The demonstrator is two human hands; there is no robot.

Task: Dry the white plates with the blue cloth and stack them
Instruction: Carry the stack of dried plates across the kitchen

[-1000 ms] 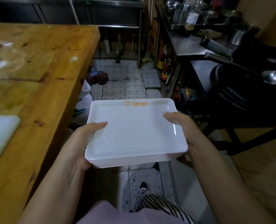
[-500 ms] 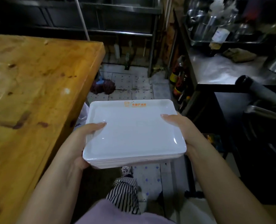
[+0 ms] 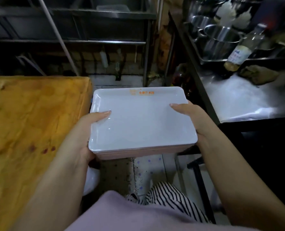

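From my head camera I look down on a stack of white plates point(image 3: 141, 120), rectangular ones, held in the air in front of my waist, between the wooden table point(image 3: 30, 130) on my left and the steel counter point(image 3: 242, 100) on my right. My left hand point(image 3: 86, 132) grips the left edge, thumb lying on the top plate's rim and the fingers out of sight beneath. My right hand point(image 3: 190, 119) grips the right edge the same way, thumb on top.

The blue cloth is nowhere in this view, so I cannot tell whether these plates are dry.

What worries me is the stack itself. It rests on nothing but my two hands, over a tiled floor point(image 3: 148, 167). If the plates are wet, I judge the upper ones could slide against each other should I tilt toward either side, and only my thumbs hold the top one back. The table's corner sits close by my left hand; swinging that way carelessly could knock the stack. Setting down on the counter risks bumping the bottle point(image 3: 240, 52) there.
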